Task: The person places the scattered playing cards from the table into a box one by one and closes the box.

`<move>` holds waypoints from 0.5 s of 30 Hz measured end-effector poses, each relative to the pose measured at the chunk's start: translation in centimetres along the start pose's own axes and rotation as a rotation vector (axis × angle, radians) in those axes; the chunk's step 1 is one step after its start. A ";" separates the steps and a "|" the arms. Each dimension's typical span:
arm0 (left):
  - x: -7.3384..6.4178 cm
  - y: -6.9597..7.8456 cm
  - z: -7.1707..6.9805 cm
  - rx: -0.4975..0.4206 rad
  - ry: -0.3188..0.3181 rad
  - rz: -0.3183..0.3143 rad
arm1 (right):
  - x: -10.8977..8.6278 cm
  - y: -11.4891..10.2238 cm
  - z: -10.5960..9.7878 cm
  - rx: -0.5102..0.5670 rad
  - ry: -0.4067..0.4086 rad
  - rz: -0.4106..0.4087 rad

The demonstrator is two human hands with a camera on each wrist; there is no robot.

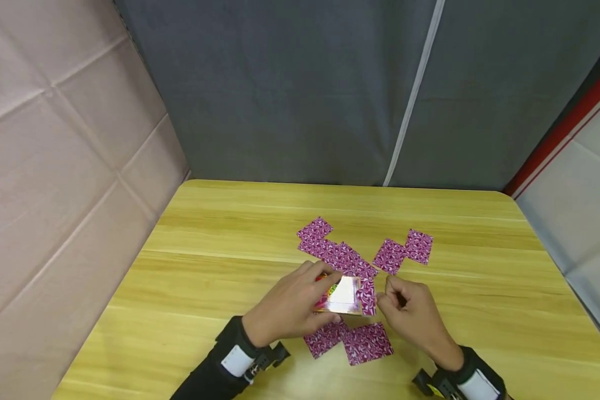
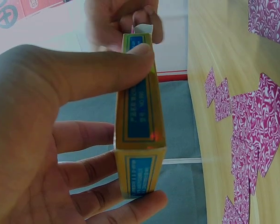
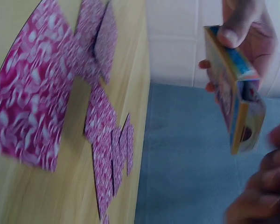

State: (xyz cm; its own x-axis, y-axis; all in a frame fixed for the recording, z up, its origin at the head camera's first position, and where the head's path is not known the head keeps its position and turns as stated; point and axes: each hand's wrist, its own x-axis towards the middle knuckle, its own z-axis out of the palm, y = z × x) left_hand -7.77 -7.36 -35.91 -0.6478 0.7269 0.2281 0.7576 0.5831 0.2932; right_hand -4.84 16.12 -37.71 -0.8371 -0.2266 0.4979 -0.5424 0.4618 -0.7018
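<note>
A small gold-and-blue card box (image 2: pixel 140 112) is held above the table by my left hand (image 1: pixel 297 303), thumb on one narrow side and fingers on the opposite side. In the head view its broad face is shiny, with a pink border. The box end toward my right hand has a raised flap (image 3: pixel 252 123). Beside that end is my right hand (image 1: pixel 412 311), its fingers curled and apart from the box in the right wrist view, where it is blurred. I see nothing in its grip. Purple-and-white patterned cards (image 1: pixel 370 343) lie on the table below and beyond the hands.
More patterned cards (image 1: pixel 337 255) overlap in a row beyond the box, and a touching pair (image 1: pixel 419 246) lies to the right. The wooden table (image 1: pixel 180 289) meets a grey curtain (image 1: pixel 280 100) at the back. Pale panels (image 1: pixel 70 166) stand at the sides.
</note>
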 end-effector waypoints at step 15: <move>-0.2 -0.2 -0.1 -0.013 0.018 0.010 | -0.1 1.7 0.5 -0.143 -0.021 -0.513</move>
State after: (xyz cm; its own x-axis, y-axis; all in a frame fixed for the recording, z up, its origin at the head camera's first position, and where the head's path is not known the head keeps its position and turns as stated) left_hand -7.82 -7.70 -35.96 -0.6415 0.7261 0.2475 0.7631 0.5710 0.3027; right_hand -5.67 16.49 -39.22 -0.4692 -0.4707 0.7472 -0.8684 0.3996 -0.2936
